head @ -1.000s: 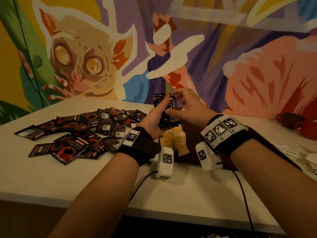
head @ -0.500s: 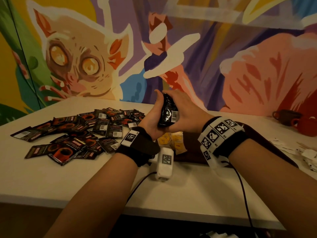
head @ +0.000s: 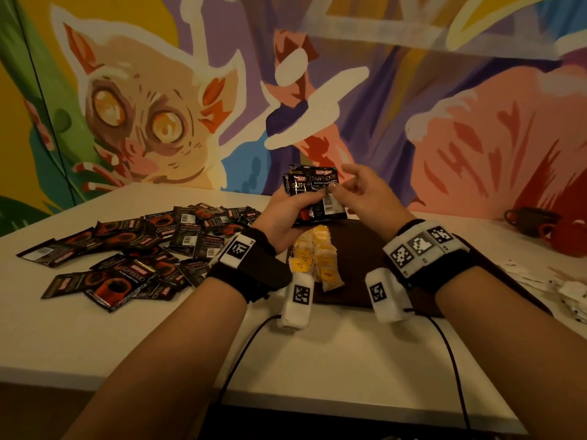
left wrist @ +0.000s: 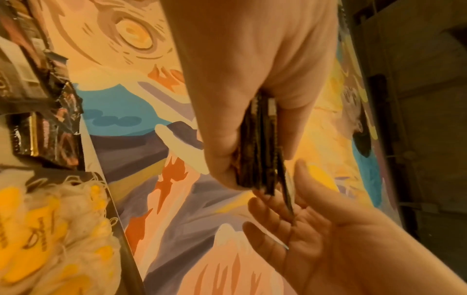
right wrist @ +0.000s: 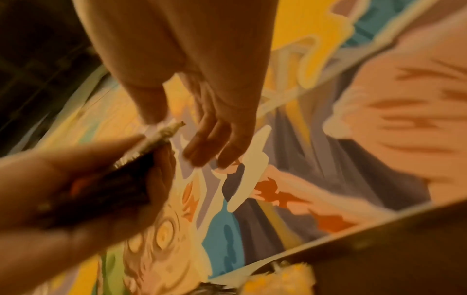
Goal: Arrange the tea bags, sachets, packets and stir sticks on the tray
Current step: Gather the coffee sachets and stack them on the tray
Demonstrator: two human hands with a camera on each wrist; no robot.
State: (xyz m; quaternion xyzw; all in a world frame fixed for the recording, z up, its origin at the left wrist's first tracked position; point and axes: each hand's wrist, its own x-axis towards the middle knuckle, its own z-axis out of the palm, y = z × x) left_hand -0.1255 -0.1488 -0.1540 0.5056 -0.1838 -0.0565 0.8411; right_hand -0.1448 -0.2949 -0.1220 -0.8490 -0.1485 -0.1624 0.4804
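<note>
Left hand (head: 279,214) grips a small stack of coffee sachets (head: 314,193), now fanned label-forward above the dark tray (head: 359,265); half a second ago both hands enclosed it. Right hand (head: 365,198), fingers relaxed, touches the front sachet, probably squaring the stack before placement. Sachet count is unreadable; the tray's far edge is hidden.

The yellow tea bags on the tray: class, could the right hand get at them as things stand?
Probably yes. The right hand is open above the tea bags, and the tray beside them is bare; only the left hand's packets hang nearby.
</note>
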